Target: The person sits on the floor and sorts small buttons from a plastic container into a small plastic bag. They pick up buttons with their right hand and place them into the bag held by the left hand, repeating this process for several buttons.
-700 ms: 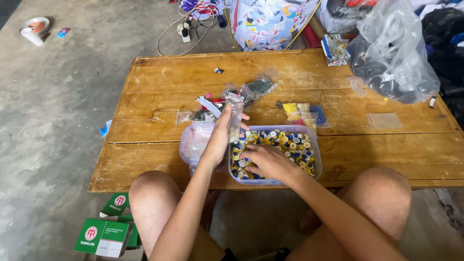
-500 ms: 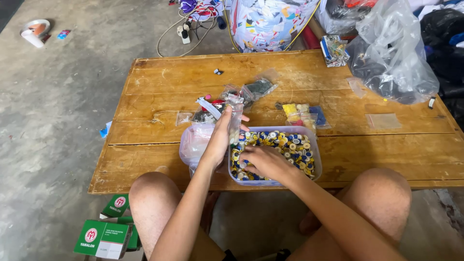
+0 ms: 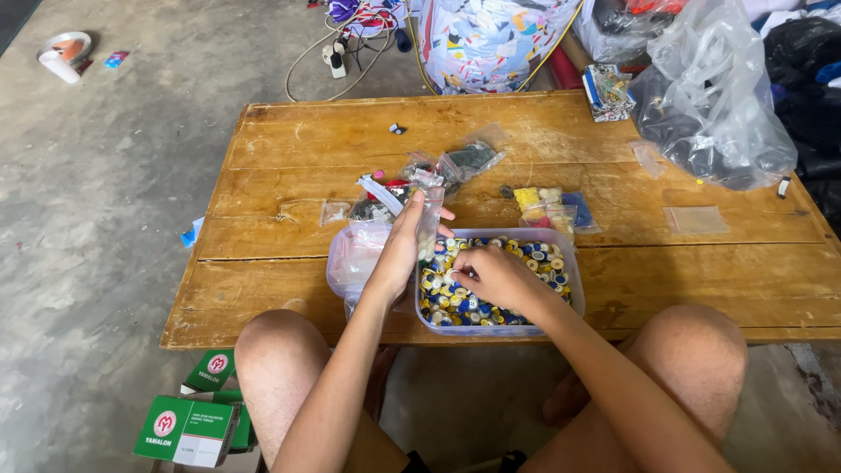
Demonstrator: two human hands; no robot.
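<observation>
One small bag [image 3: 428,221] upright (prob.), mouth up.

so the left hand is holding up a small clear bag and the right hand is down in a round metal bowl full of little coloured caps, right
Not quite. The right hand is in a rectangular clear plastic tub, not a round metal bowl, as the head view shows. The rest stands: the left hand holds up a small clear bag, and the tub is full of little coloured caps.
</observation>
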